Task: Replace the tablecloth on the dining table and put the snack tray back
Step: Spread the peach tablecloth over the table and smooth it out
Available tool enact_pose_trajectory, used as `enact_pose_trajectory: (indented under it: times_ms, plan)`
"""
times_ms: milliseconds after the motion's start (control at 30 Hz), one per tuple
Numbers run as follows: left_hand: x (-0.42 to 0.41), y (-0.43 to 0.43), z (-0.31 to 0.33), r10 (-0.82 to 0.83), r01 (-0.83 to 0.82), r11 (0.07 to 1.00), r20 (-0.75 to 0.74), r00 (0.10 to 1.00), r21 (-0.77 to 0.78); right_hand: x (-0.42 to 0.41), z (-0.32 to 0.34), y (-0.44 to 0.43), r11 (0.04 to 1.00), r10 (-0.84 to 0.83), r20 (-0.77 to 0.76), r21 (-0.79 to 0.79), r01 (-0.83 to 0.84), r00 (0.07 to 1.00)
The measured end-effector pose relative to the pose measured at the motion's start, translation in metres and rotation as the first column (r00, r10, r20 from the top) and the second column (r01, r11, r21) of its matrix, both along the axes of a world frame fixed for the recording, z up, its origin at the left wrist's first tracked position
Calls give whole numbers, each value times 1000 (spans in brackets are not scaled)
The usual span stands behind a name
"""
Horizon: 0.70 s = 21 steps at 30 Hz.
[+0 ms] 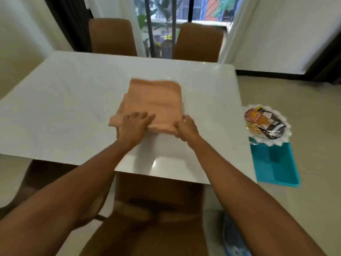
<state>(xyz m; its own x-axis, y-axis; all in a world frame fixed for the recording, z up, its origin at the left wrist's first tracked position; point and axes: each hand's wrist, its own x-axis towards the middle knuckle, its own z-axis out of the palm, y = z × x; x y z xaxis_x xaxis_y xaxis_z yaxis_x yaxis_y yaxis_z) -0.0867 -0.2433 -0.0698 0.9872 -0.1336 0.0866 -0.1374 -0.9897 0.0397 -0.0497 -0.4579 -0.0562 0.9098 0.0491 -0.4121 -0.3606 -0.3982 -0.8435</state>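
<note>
The folded tablecloth (153, 102) lies midway on the dining table (55, 108), its near edge gripped at 5 o'clock by curled fingers of the right hand (186, 128) and pressed at 7 o'clock by the left hand (132, 126), fingers apparently spread flat. The top fold should be drawn out evenly before the snack tray (276, 143), down at 3 o'clock, is fetched.

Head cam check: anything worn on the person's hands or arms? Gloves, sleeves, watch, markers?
Nothing worn that shows. The left hand and right hand are bare: no gloves, markers or tape. The left forearm and right forearm are uncovered down to the frame edge, no sleeve, watch or band in view. The frame is soft, so a thin ring cannot be ruled out.
</note>
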Motion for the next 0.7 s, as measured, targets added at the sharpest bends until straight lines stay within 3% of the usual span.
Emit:
enact_pose_trajectory:
  times_ms: [67,133,167,233,333,400,533,700]
  plan:
    - [-22,55,-47,-5,28,995,-241,971,91,-18,-52,48,913,50,-6,-406,-48,999]
    - [-43,94,-78,-32,42,998,-254,967,37,-29,-77,81,786,118,175,-618,16,978]
    - [-47,102,-80,-57,57,998,-208,976,-6,-29,-79,89,766,182,278,-641,42,943]
    - [-51,129,-82,-122,110,991,-192,974,-73,-34,-84,119,745,358,345,-666,-43,868]
    - [-38,155,-68,-88,81,995,-143,986,-55,-37,-89,144,634,558,200,-729,-258,806]
    - [-31,172,-63,-22,12,998,-151,988,-68,-36,-98,153,555,600,66,-752,-356,797]
    - [-37,189,-63,5,-25,986,-122,993,-163,-42,-117,165,482,650,16,-782,-396,760]
    - [-49,213,-53,234,-241,926,-61,970,-290,-46,-123,211,557,614,83,-750,-356,785]
